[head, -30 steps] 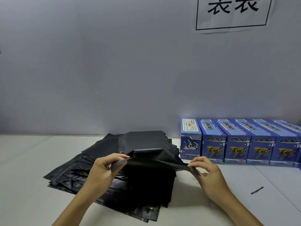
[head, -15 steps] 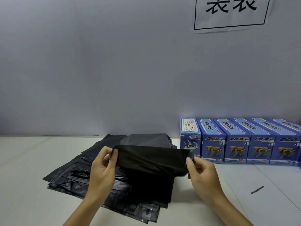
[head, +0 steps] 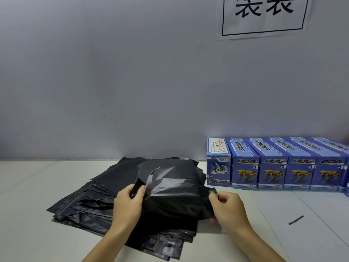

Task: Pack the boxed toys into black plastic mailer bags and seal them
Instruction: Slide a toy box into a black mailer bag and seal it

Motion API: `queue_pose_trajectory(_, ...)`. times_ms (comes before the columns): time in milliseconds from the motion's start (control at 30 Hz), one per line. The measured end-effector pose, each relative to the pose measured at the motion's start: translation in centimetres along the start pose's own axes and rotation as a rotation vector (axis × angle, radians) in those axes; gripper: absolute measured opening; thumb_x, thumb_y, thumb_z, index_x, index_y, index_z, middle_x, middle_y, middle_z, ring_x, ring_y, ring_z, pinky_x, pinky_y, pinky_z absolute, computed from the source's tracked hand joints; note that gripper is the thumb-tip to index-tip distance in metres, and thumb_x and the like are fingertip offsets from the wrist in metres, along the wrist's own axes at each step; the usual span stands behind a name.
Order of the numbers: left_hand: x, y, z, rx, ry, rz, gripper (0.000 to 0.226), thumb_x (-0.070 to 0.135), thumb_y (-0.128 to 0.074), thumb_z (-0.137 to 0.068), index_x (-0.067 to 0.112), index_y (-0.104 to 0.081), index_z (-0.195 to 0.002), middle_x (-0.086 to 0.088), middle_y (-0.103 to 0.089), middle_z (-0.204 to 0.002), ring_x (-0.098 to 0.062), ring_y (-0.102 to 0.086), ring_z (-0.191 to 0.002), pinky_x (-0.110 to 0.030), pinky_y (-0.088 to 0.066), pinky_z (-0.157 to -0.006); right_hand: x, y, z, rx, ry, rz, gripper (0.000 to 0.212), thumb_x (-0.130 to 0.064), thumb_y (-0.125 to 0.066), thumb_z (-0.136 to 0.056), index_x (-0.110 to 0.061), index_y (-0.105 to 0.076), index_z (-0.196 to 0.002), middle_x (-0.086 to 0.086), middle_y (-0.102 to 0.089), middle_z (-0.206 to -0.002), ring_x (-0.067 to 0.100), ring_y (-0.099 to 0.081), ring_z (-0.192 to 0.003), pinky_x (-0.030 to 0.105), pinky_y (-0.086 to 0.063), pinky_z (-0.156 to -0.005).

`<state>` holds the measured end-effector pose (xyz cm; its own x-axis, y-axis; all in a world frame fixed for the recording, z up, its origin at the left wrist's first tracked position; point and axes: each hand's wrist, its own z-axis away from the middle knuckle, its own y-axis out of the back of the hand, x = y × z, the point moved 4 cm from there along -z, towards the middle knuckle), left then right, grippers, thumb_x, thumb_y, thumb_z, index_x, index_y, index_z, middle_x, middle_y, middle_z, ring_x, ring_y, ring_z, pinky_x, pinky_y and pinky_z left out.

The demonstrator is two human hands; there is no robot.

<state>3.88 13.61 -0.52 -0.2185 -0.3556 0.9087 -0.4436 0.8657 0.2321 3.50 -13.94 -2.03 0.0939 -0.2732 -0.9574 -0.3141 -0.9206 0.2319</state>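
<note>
Nearest the camera, the person's left hand (head: 128,205) pinches the left edge of a black mailer bag (head: 173,195) between thumb and curled fingers, while the right hand (head: 227,209) pinches the bag's right corner in the same way. The bag is held between the two hands, bulging upward, just above a fanned stack of black mailer bags (head: 90,201) lying on the white table (head: 28,186). A small dark strip (head: 296,220) lies on the table to the right. Farther back, a row of blue boxed toys (head: 273,167) stands against the grey wall (head: 113,82), under a paper sign (head: 264,16).
</note>
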Motion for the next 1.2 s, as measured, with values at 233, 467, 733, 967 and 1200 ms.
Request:
queue_pose_trajectory(233, 0.8, -0.4, 0.8, 0.051, -0.034, -0.209, 0.037, 0.027, -0.067, -0.093, 0.003, -0.052, -0.069, -0.004, -0.053, -0.055, -0.013, -0.046, -0.052, -0.030, -0.035, -0.054, -0.5, -1.2, 0.8, 0.028, 0.103, 0.285, 0.037, -0.026, -0.061, -0.097, -0.006, -0.063, -0.065, 0.007, -0.061, -0.058, 0.014, -0.056, -0.055, 0.026, -0.043, -0.052)
queue_pose_trajectory(467, 3.9, -0.4, 2.1, 0.226, -0.426, -0.427, 0.039, 0.003, -0.084, -0.072, 0.016, -0.059, -0.099, 0.000, -0.051, -0.102, -0.012, -0.036, -0.096, -0.031, -0.040, -0.079, -2.0, -1.2, 1.6, 0.189, 0.227, 0.296, 0.031, -0.020, -0.073, -0.088, -0.027, -0.043, -0.085, -0.008, -0.054, -0.074, 0.009, -0.055, -0.068, 0.016, -0.043, -0.056)
queue_pose_trajectory(733, 4.2, -0.7, 2.0, 0.006, -0.594, -0.377, 0.023, -0.011, -0.067, -0.086, 0.009, -0.072, -0.096, 0.006, -0.069, -0.087, -0.007, -0.066, -0.076, -0.015, -0.053, -0.075, -3.5, -1.6, 2.7, 0.102, 0.512, 0.375, 0.027, 0.000, -0.059, -0.094, -0.017, -0.071, -0.111, -0.009, -0.065, -0.102, 0.001, -0.057, -0.089, -0.004, -0.039, -0.077)
queue_pose_trajectory(967, 3.7, -1.3, 2.1, -0.089, -0.163, -0.092, 0.022, 0.030, -0.050, -0.102, 0.034, -0.064, -0.085, 0.009, -0.069, -0.074, -0.002, -0.062, -0.075, -0.010, -0.044, -0.066, -3.3, -1.9, 2.8, -0.016, 0.372, 0.238, 0.035, -0.017, -0.049, -0.102, -0.011, -0.061, -0.134, -0.002, -0.066, -0.128, 0.000, -0.054, -0.110, -0.004, -0.034, -0.088)
queue_pose_trajectory(1200, 2.3, -2.9, 1.8, -0.176, 0.059, -0.108, 0.032, 0.040, -0.041, -0.104, 0.019, -0.052, -0.082, 0.009, -0.058, -0.088, -0.004, -0.051, -0.077, -0.010, -0.035, -0.066, -2.7, -5.0, 2.9, -0.144, 0.075, 0.064, 0.058, -0.047, -0.038, -0.103, -0.019, -0.034, -0.153, -0.006, -0.036, -0.137, 0.013, -0.033, -0.137, 0.032, -0.031, -0.117)
